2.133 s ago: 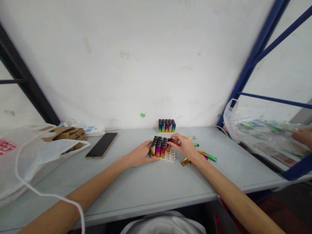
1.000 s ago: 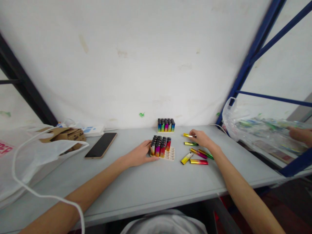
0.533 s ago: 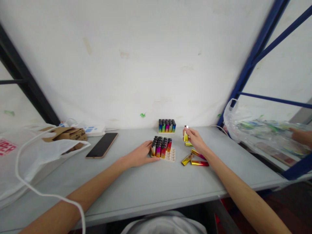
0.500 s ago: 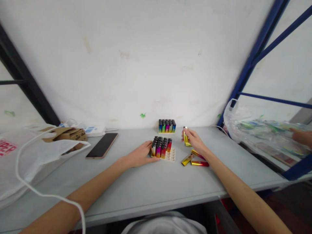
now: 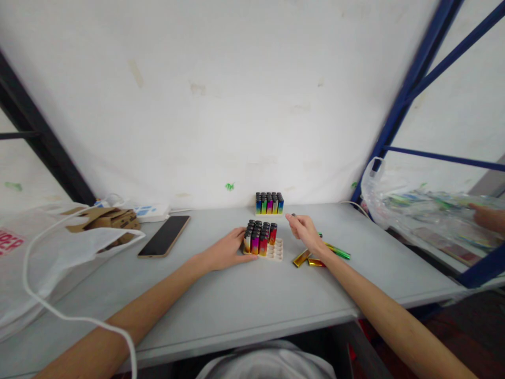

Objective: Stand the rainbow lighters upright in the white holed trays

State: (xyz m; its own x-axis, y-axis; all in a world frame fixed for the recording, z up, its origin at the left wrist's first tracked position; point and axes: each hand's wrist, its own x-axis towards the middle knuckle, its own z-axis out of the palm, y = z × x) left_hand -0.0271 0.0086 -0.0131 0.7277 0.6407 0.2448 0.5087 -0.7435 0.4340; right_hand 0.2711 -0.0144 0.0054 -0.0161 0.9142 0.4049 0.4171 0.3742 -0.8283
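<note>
Upright lighters (image 5: 255, 243) with black tops and shiny coloured bodies fill the left side of a pale tray (image 5: 278, 252). Bare round holes show at the tray's right side. My left hand (image 5: 226, 250) grips the tray's left end, thumb along the front and fingers behind. To the right of the tray, my right hand (image 5: 303, 229) is closed around a lighter whose dark top (image 5: 293, 215) pokes out above the fingers; its body is hidden. Under and beside my right wrist lie loose lighters, among them a gold one (image 5: 302, 258) and a green one (image 5: 340, 252).
A second tray of lighters (image 5: 269, 204) stands against the wall. On the left are a phone (image 5: 164, 237), a cardboard box (image 5: 114, 218), a white plastic bag (image 5: 47, 258) and a white cable (image 5: 71, 316). Beyond the blue frame, another person's hand (image 5: 489, 217) touches plastic bags.
My right hand has turned and shifted slightly left, covering the lighter's body. Green lighters now show by my right wrist. My left hand stays on the tray.
</note>
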